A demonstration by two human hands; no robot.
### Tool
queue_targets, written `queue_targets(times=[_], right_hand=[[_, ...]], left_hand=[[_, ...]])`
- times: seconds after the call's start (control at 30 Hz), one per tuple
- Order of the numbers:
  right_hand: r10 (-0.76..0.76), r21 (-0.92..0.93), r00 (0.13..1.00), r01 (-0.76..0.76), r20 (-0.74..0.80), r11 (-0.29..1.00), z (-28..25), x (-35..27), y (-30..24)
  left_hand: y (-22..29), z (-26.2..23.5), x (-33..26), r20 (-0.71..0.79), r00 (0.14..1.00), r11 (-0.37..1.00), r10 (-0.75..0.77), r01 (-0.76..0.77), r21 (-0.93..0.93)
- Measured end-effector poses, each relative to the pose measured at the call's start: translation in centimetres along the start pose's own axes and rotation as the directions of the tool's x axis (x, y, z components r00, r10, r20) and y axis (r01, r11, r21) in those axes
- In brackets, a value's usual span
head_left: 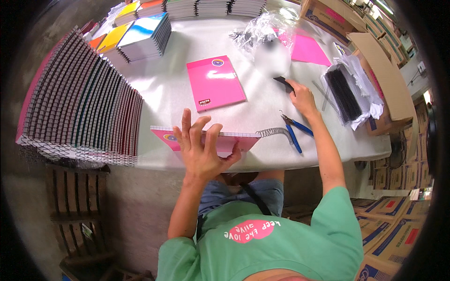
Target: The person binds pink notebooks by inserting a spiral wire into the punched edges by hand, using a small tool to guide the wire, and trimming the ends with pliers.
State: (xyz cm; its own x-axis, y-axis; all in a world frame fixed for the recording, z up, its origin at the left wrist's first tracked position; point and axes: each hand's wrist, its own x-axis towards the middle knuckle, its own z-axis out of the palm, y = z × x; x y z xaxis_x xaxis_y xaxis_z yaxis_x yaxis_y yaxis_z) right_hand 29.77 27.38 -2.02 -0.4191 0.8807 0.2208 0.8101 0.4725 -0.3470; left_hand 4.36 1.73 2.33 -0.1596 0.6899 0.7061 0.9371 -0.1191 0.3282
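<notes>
At the near table edge my left hand [201,152] holds a pink notebook [164,136] on its edge, its thumb and fingers about the upper rim. A metal spiral wire [276,131] sticks out from the notebook's right end in a curve. My right hand [302,98] reaches forward over the table, fingers closed on a small flat black piece [282,83] whose kind I cannot make out. Blue-handled pliers [295,130] lie between the wire and my right forearm. Another pink notebook [215,83] lies flat beyond my left hand.
A tall stack of spiral-bound notebooks [79,103] stands at the left, with more notebook stacks [145,35] at the back. Crumpled clear plastic [262,35] and a pink sheet [309,49] lie far right. An open carton [382,79] and a paper-lined bundle of black coils [343,96] stand right.
</notes>
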Motion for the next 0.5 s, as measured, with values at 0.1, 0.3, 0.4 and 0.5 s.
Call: queue_targets(times=[0.1,0.3,0.4,0.5], right_hand=[[0.069,0.661,0.994,-0.110,0.088,0.742,-1.2,-0.4,-2.7],[-0.676,0.943,0.722,-0.102,-0.150,-0.318,-0.1,-4.1,-12.0],[-0.479,0.939,0.836,-0.115,0.269,0.325,0.2,-4.0,-11.5],[-0.542,0.924,0.814,-0.018,-0.209,-0.382,0.1,-4.7,-11.9]], left_hand=[[1.2,-0.1,0.6,-0.024,0.998,0.998,-0.065,0.064,-0.026],[1.1,0.5,1.1,-0.129,0.990,0.995,-0.065,0.055,-0.080],[1.0,0.2,1.0,-0.124,0.990,0.994,-0.064,0.052,-0.099],[1.5,0.4,1.0,-0.093,0.994,0.993,-0.065,0.056,-0.099]])
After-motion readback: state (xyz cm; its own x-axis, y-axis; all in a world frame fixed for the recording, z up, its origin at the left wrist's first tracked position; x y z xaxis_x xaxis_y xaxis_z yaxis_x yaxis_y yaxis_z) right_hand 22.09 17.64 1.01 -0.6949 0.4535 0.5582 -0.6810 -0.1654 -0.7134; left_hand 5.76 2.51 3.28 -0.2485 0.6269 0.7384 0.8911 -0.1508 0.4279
